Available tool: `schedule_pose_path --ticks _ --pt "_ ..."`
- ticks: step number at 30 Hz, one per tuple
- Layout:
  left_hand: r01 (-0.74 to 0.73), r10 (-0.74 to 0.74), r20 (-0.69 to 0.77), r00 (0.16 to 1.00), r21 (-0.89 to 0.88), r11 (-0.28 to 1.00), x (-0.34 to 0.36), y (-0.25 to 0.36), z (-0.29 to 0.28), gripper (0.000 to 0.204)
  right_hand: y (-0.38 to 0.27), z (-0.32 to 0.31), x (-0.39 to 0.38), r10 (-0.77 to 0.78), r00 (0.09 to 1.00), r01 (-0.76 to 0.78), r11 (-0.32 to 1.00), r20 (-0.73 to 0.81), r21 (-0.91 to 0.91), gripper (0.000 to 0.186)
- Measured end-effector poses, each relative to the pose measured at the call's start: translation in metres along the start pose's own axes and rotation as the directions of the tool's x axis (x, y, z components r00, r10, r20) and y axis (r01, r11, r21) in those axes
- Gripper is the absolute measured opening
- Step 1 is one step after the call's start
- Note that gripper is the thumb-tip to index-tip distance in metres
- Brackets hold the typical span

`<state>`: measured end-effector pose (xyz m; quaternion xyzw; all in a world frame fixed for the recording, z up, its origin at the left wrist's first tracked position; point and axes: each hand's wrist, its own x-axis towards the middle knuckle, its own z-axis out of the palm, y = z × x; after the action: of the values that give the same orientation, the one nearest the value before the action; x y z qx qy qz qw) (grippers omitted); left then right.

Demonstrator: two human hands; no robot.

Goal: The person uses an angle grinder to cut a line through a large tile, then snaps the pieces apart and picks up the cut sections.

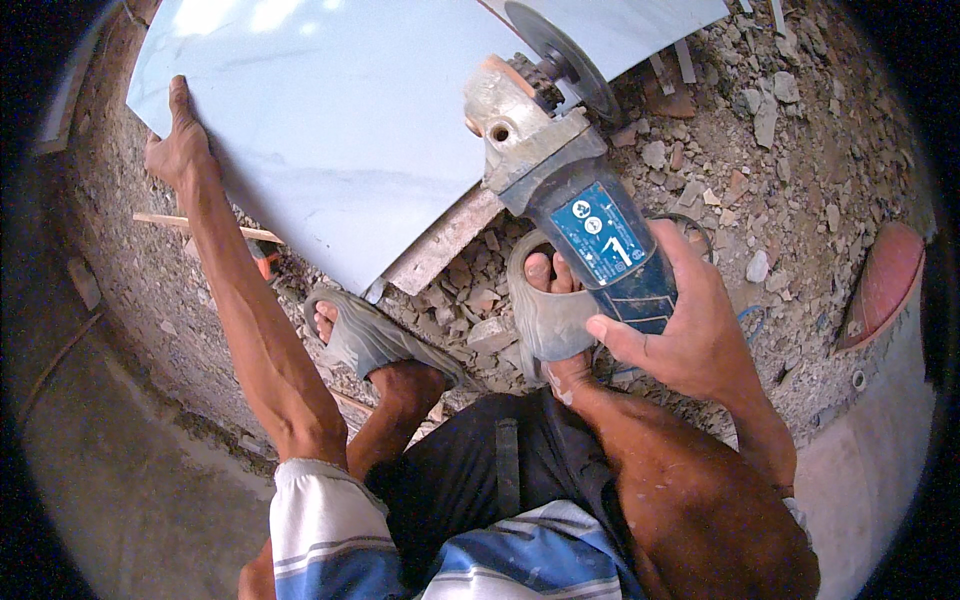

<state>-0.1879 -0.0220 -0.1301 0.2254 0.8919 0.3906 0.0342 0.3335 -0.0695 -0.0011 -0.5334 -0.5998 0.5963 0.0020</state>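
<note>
Closest to me, my right hand (690, 320) is wrapped around the blue body of the angle grinder (575, 200), fingers closed on it from the right and thumb across the near end. Just beyond my knuckles both my feet sit in grey sandals (375, 335) on loose rubble (760, 130), toes just beside the near edge of the tile.

Further out, the grinder's dusty gear head and dark cutting disc (562, 55) reach over the big pale tile (330, 130); the disc stands edge-on along the tile's right side, and I cannot tell whether it is touching the surface. The tile lies tilted on the rubble, its rough back showing at the near corner.

Farthest away, my left hand (178, 145) is spread flat on the tile's left edge, fingers pointing away, pressing it down.

To do this well, I judge I should keep that left palm firm so the tile cannot rock, hold the disc upright and well apart from my toes, and let it bite lightly rather than force it.
</note>
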Motion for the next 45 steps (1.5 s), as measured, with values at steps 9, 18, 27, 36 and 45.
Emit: schedule_pose_path --ticks 9,18,27,36,45 --pt "0.011 -0.010 -0.033 0.999 0.037 0.999 -0.003 0.003 0.000 0.090 0.000 -0.001 -0.004 0.012 1.000 -0.012 1.000 -0.008 0.014 0.061" --pt "0.031 -0.028 -0.042 0.999 0.076 0.997 0.004 -0.003 0.000 0.097 0.001 -0.005 -0.011 0.069 0.997 -0.067 0.997 0.038 -0.044 0.073" --pt "-0.042 0.049 -0.048 0.998 0.132 0.990 0.011 -0.008 0.001 0.101 0.011 -0.007 -0.024 0.072 0.997 -0.070 0.996 0.039 -0.058 0.077" --pt "-0.063 0.068 -0.054 0.996 0.095 0.993 -0.005 -0.002 0.003 0.095 0.009 -0.020 -0.056 0.092 0.996 -0.093 0.991 -0.013 -0.097 0.074" --pt "0.000 0.002 0.033 0.999 -0.065 0.998 -0.006 0.010 -0.004 0.102 -0.084 -0.010 0.054 -0.178 0.983 0.178 0.984 -0.031 -0.021 0.068"
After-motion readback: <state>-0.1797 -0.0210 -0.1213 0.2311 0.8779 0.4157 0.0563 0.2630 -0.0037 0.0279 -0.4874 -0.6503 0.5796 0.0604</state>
